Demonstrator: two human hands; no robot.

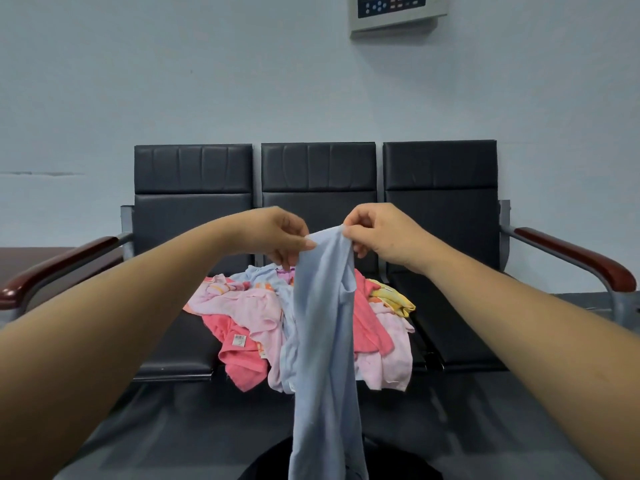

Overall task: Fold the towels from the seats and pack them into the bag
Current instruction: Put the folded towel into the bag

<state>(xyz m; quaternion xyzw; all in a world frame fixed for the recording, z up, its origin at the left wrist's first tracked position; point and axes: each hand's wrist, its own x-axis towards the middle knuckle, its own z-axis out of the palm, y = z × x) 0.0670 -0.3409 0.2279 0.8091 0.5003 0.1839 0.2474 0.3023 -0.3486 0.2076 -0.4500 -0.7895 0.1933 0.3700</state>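
A light blue towel [323,341] hangs long and bunched in front of the middle seat. My right hand [384,237] pinches its top edge between thumb and fingers. My left hand [277,237] is right beside it, with fingertips on the same top edge. Behind the hanging towel, a heap of towels [249,313] in pale pink, coral pink, light blue and yellow lies on the middle black seat [194,344] and spills over its front edge. No bag is clearly in view.
A row of three black padded seats [440,188] stands against a pale wall, with a dark wooden armrest at each end [571,254]. A grey control panel [398,12] hangs on the wall above. A dark round shape [270,462] lies on the floor below the towel.
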